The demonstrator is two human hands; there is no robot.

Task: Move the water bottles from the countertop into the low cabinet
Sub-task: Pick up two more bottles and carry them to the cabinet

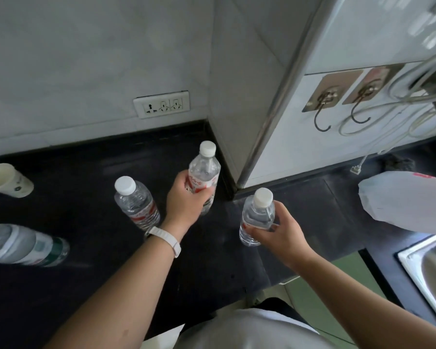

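Observation:
On the black countertop (86, 197) stand clear water bottles with white caps and red labels. My left hand (186, 200) is wrapped around the label of the far bottle (205, 170), near the wall corner. My right hand (277, 233) grips a second bottle (257, 215) by its body, close to the counter's front edge. A third bottle (136, 202) stands free to the left of my left hand. A green-labelled bottle (23, 245) sits at the left edge of view. The low cabinet is not in view.
A paper cup (5, 180) lies at the far left. A wall socket (161, 104) sits above the counter. Hooks (322, 107) and cables hang on the right wall. A white plastic bag (408, 200) and a steel sink (428, 268) are at right.

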